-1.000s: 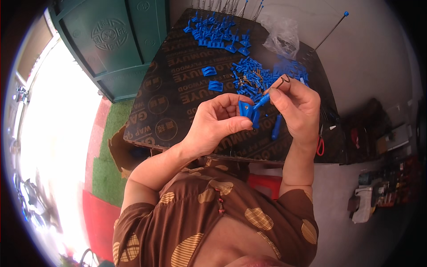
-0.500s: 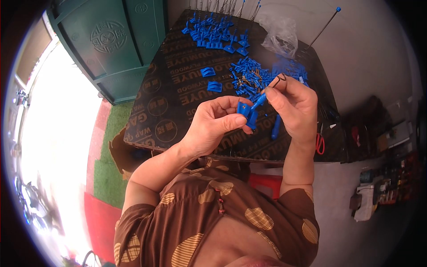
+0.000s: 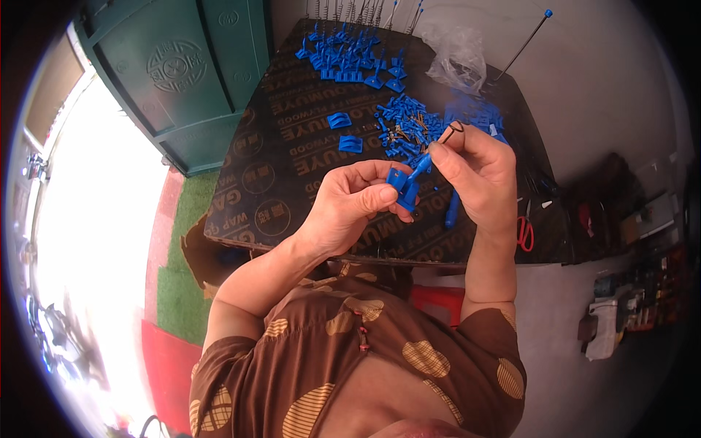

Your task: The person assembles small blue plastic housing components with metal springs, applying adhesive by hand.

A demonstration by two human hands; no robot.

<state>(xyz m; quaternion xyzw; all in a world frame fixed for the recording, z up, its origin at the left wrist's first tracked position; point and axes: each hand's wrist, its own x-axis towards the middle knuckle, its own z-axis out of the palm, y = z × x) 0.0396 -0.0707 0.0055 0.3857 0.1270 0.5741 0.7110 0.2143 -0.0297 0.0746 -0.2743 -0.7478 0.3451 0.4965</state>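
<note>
Over the near part of the table, my left hand point(image 3: 350, 201) is closed on a blue plastic base point(image 3: 404, 191), pinched between thumb and fingers. A short blue stem point(image 3: 419, 167) slants up from the base to my right fingertips. My right hand point(image 3: 478, 171) is closed in a pinch on a thin dark bent rod point(image 3: 456, 127), whose curved end shows above the fingers. Its lower end is hidden by my fingers. Beyond my hands lies a heap of small blue plastic parts and brass-coloured pieces point(image 3: 409, 124).
Assembled blue bases with springs point(image 3: 343, 55) stand at the table's point(image 3: 255, 153) far left. Two loose blue bases point(image 3: 350, 144) lie nearer. Close to my right arm are a blue-handled tool point(image 3: 452, 210) and red-handled scissors point(image 3: 525, 233). A clear plastic bag point(image 3: 456, 55) sits at the back.
Both hands keep their grips, and the base and stem stay together between them. The base has tilted slightly; the view has shifted a little.
</note>
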